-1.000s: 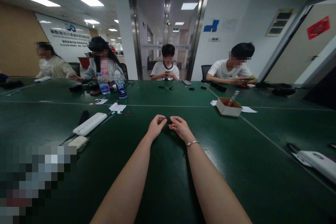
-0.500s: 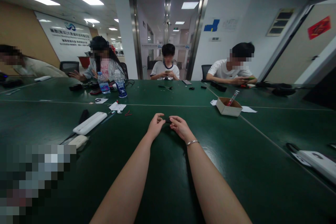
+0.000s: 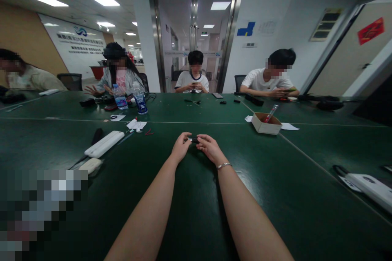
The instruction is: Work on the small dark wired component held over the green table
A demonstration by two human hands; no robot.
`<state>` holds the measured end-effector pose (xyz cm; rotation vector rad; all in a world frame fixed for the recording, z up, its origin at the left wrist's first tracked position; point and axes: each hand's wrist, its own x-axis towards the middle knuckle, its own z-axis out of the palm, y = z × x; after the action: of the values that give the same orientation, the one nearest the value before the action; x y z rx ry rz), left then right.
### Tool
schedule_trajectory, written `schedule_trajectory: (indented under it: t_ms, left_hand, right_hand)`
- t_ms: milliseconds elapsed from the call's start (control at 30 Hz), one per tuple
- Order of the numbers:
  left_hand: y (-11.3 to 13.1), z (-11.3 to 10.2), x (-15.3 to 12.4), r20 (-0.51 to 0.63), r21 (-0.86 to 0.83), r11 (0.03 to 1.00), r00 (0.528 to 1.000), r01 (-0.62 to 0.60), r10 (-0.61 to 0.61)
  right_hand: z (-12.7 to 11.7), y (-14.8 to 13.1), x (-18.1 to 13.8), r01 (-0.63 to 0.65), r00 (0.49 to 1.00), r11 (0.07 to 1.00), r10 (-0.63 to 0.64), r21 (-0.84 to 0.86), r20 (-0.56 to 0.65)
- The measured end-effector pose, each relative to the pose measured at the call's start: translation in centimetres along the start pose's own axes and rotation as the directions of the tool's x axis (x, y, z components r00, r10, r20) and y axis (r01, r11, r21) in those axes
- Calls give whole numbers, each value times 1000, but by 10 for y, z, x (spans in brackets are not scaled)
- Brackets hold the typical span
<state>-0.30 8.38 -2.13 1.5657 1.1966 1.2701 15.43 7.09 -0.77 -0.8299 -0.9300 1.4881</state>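
Over the middle of the green table (image 3: 196, 195), my two hands hold a small dark stick-like object (image 3: 194, 140) between them. Its kind is too small to make out. A bright silvery section shows at its left part, beside my left hand (image 3: 181, 145), whose thumb and fingers pinch that end. The black right part sits in the fingertips of my right hand (image 3: 210, 147). A silver bracelet (image 3: 224, 166) circles my right wrist. The fingers cover both ends of the object.
White power bank-like devices (image 3: 104, 144) lie at left, near paper scraps (image 3: 136, 124). Two plastic bottles (image 3: 141, 104) stand further back. At right is an open cardboard box (image 3: 266, 124) with a tube-like item in it. Several people sit along the far side.
The silvery section of the object has come into view between my hands, where only black showed before. Both hands stay almost in place.
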Motion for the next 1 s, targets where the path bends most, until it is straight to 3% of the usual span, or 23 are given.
schedule_trajectory:
  t_ms: [1000]
  left_hand:
    - [5,0,-3,-18,75,997,1000,8,-7]
  right_hand:
    - [0,0,0,-10,999,999,11,-42,34]
